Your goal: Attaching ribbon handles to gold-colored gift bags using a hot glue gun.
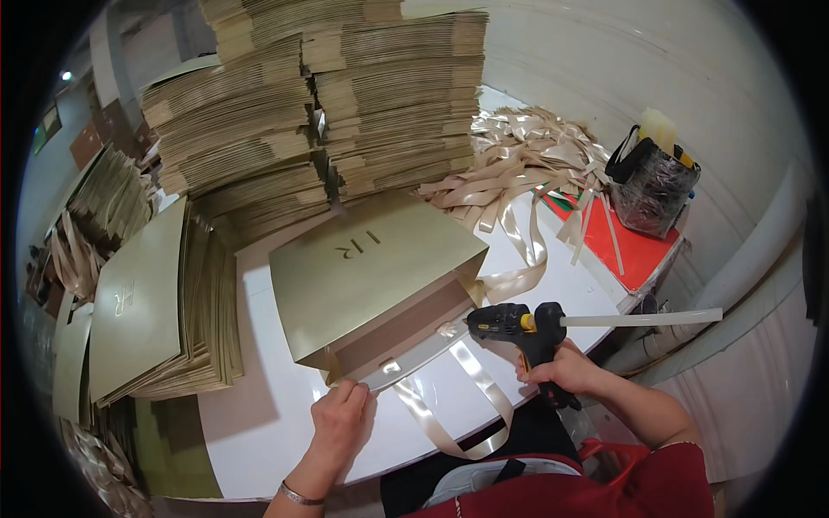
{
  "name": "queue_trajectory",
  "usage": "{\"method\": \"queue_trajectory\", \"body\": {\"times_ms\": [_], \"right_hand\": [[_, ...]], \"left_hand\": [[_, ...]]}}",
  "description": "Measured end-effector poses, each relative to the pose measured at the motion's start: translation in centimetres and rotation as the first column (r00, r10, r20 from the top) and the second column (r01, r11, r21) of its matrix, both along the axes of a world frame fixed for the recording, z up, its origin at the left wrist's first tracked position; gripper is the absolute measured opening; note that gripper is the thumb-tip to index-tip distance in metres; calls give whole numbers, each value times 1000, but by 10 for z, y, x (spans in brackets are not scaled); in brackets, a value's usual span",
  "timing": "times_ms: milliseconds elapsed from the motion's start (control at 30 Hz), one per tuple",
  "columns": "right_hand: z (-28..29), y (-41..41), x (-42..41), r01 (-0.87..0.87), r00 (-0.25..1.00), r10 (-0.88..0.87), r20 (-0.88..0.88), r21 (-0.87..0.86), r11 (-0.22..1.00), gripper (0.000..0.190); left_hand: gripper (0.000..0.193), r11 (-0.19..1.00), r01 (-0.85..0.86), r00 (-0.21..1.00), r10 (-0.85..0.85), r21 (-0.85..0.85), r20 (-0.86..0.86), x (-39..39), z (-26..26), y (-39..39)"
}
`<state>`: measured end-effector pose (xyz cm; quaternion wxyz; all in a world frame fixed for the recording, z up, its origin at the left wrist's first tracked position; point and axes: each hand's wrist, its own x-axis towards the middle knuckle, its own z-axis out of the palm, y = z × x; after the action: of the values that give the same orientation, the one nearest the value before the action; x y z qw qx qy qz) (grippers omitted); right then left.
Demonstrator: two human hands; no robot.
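A gold paper bag (369, 278) lies on its side on the white tabletop, its mouth facing me and gold lettering on its upper panel. Along the lower edge of the mouth runs a pale strip (418, 356). Two shiny patches on that strip mark the ends of a cream satin ribbon loop (431, 430), which hangs towards me. My left hand (342, 411) pinches the strip's left end. In my right hand (563, 372) is a black and yellow hot glue gun (511, 324), a glue stick jutting from its back. Its nozzle is close to the strip's right end.
Tall stacks of flat gold bags (395, 97) rise at the back. More bags (139, 311) are piled on the left. Loose satin ribbons (531, 149) lie back right, beside a red sheet (622, 246) and a plastic-wrapped container (654, 188) of glue sticks. A pipe (732, 259) runs along the right.
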<state>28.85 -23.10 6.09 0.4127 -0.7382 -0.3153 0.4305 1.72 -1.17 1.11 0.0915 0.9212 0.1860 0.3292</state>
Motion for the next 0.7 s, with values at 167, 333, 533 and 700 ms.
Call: {"method": "queue_trajectory", "body": {"times_ms": [167, 333, 533, 700], "right_hand": [[29, 13, -21, -66, 803, 287, 522, -400, 914, 40], [42, 6, -13, -58, 824, 282, 492, -420, 905, 45], [39, -4, -6, -53, 991, 62, 117, -73, 996, 40], [37, -5, -15, 154, 951, -143, -274, 19, 988, 47]], "left_hand": [[14, 1000, 23, 1000, -23, 17, -5, -3, 4, 3], [18, 1000, -4, 1000, 4, 15, 9, 1, -3, 3], [17, 1000, 4, 1000, -4, 2, 30, -4, -6, 4], [18, 1000, 2, 999, -2, 5, 33, -6, -10, 6]]}}
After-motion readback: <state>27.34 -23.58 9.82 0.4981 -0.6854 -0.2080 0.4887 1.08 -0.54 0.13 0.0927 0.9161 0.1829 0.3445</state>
